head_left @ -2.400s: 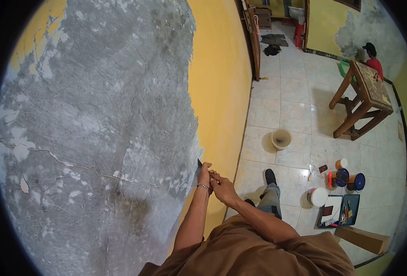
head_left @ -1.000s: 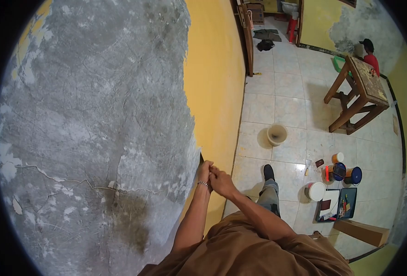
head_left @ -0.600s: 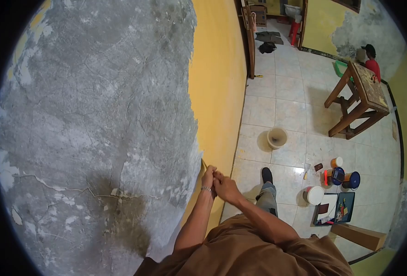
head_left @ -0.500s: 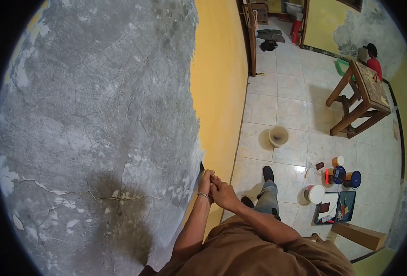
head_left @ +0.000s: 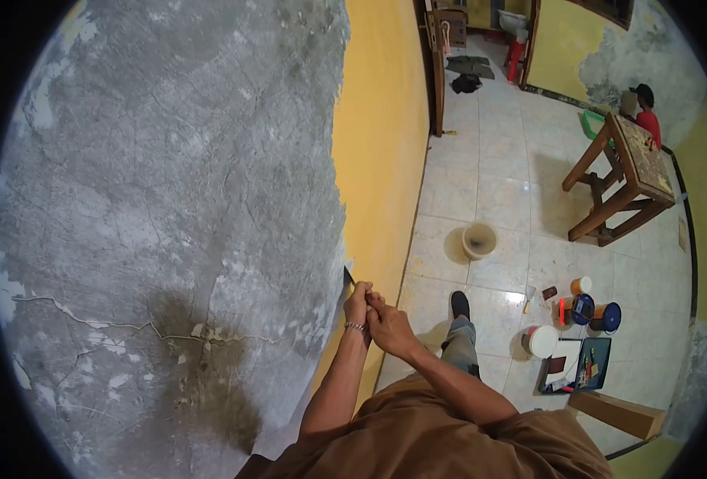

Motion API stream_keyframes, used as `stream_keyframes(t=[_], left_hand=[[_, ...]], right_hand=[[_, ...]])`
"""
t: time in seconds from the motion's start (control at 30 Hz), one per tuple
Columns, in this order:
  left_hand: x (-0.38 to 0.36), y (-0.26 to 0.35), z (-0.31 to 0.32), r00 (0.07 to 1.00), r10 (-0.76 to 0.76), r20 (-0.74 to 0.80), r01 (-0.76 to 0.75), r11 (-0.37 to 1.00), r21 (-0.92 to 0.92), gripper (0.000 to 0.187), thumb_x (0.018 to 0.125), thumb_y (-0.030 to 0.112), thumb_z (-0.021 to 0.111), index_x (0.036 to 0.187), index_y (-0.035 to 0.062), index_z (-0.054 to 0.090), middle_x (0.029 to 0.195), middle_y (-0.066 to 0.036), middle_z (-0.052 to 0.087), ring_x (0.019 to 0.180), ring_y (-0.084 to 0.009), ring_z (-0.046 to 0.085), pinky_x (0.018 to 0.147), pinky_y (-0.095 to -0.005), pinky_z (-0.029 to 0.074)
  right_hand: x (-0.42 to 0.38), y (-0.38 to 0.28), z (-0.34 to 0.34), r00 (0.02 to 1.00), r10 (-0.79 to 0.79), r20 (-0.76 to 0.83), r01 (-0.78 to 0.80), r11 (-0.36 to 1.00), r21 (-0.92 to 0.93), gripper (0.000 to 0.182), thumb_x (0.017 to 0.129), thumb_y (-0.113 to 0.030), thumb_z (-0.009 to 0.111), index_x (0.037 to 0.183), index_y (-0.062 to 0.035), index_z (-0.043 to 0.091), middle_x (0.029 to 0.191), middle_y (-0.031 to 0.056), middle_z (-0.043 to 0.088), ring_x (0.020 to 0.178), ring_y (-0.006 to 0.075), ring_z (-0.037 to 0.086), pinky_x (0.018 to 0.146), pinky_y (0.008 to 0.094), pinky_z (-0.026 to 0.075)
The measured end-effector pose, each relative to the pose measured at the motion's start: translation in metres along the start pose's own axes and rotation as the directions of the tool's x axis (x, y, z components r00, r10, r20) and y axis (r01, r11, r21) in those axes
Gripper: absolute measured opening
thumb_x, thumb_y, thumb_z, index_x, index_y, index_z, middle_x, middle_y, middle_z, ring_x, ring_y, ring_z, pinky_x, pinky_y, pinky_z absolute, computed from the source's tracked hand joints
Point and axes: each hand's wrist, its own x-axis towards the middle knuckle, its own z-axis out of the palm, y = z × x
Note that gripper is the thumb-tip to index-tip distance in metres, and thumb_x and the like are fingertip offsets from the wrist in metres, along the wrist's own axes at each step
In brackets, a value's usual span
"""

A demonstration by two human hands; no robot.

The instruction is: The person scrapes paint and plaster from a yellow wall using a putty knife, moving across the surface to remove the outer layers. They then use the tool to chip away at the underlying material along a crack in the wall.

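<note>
The ragged edge between the grey bare patch (head_left: 210, 199) and the yellow paint (head_left: 377, 144) runs down to the dark blade (head_left: 349, 275), whose tip lies at that boundary. The left hand (head_left: 358, 305), a bracelet at its wrist, is raised against the wall side, its fingers narrow around the blade's hidden handle. The right hand (head_left: 391, 330) reaches across from the right and touches it, fingers curled narrow; whether they also grip the handle, I cannot tell. Both forearms slant upward and converge.

Beyond the hands, the wall's base edge borders the tiled floor (head_left: 441, 191). A shoe (head_left: 460, 305) stands there, with open tile between it and the beige bucket (head_left: 480, 241). To the right are the white-lidded bucket (head_left: 543, 342) and open tool case (head_left: 575, 366). Farther off stand a wooden stool (head_left: 643, 160) and, past it, a person in red (head_left: 648, 126).
</note>
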Motion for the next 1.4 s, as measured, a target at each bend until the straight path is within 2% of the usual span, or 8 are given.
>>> stream_keyframes(t=[0.43,0.63,0.97,1.03,1.13,1.17,1.27,1.4], left_hand=[[0.021,0.008,-0.005,0.999,-0.017,0.047,0.015,0.999,0.031,0.02,0.078,0.017,0.061,0.067,0.0099,0.046,0.058,-0.002,0.048,0.052,-0.0148,0.049,0.053,-0.0282,0.046],[0.026,-0.001,-0.007,0.988,-0.048,0.146,0.039,0.997,0.061,0.022,0.079,0.02,0.058,0.064,0.0116,0.044,0.054,-0.002,0.046,0.049,-0.0149,0.047,0.051,-0.0292,0.045],[0.037,-0.003,0.007,0.998,0.009,0.056,-0.012,0.998,0.059,0.023,0.079,0.021,0.059,0.065,0.009,0.045,0.058,-0.005,0.05,0.053,-0.0176,0.051,0.053,-0.03,0.045],[0.043,-0.004,0.004,0.996,0.019,0.087,-0.025,0.997,0.07,0.022,0.078,0.021,0.059,0.065,0.0089,0.046,0.054,-0.005,0.048,0.049,-0.0176,0.05,0.05,-0.0303,0.045],[0.038,-0.016,-0.003,0.982,-0.022,0.188,0.02,1.0,0.012,0.023,0.078,0.022,0.058,0.063,0.0101,0.045,0.05,-0.004,0.045,0.044,-0.017,0.047,0.045,-0.0302,0.043],[0.042,-0.012,-0.001,0.985,-0.041,0.17,0.039,0.999,0.014,0.025,0.078,0.023,0.058,0.062,0.0107,0.044,0.049,-0.004,0.045,0.043,-0.0164,0.046,0.044,-0.0297,0.042],[0.055,-0.003,-0.006,0.994,-0.05,0.095,0.043,0.996,0.075,0.028,0.078,0.026,0.058,0.059,0.0111,0.044,0.05,-0.003,0.046,0.043,-0.015,0.046,0.044,-0.0287,0.041],[0.028,-0.012,0.017,0.996,-0.025,0.085,0.02,0.998,0.056,0.023,0.076,0.02,0.06,0.065,0.0072,0.045,0.057,-0.006,0.048,0.05,-0.0176,0.05,0.05,-0.0302,0.046]], right_hand=[[0.012,-0.002,0.005,0.996,-0.091,0.011,0.091,0.995,-0.034,0.043,0.09,-0.021,0.041,0.125,0.0023,0.049,0.114,0.0276,0.056,0.099,0.0424,0.058,0.092,0.0434,0.044],[0.011,-0.015,-0.015,0.991,0.07,0.117,-0.075,0.997,0.036,0.046,0.09,-0.021,0.039,0.128,0.0024,0.046,0.131,0.025,0.045,0.114,0.041,0.049,0.103,0.0392,0.035],[0.031,0.022,0.006,0.986,-0.145,-0.085,0.134,0.983,-0.121,0.04,0.09,-0.024,0.039,0.121,-0.0035,0.054,0.105,0.0249,0.061,0.093,0.038,0.061,0.086,0.0414,0.048],[0.033,0.001,-0.012,1.0,-0.023,0.008,0.024,0.982,-0.186,0.039,0.089,-0.024,0.04,0.12,-0.0032,0.054,0.105,0.0234,0.062,0.094,0.0361,0.062,0.086,0.0401,0.049],[0.022,0.005,-0.023,0.999,0.006,0.036,-0.01,0.994,0.106,0.039,0.089,-0.024,0.041,0.119,-0.0039,0.055,0.109,0.0228,0.06,0.1,0.037,0.059,0.091,0.0421,0.045],[0.017,0.001,-0.021,1.0,-0.028,0.002,0.028,0.997,-0.068,0.038,0.089,-0.022,0.04,0.118,-0.0036,0.055,0.107,0.0225,0.061,0.099,0.0372,0.059,0.09,0.0418,0.045],[0.025,0.013,0.004,0.99,-0.128,-0.052,0.122,0.987,-0.105,0.037,0.089,-0.022,0.04,0.118,-0.0035,0.055,0.108,0.0225,0.06,0.1,0.0378,0.058,0.09,0.0424,0.045],[0.01,-0.009,-0.037,0.993,0.099,0.066,-0.106,0.989,0.102,0.04,0.09,-0.024,0.041,0.121,-0.0031,0.054,0.09,0.0217,0.065,0.067,0.0302,0.063,0.069,0.0384,0.051]])
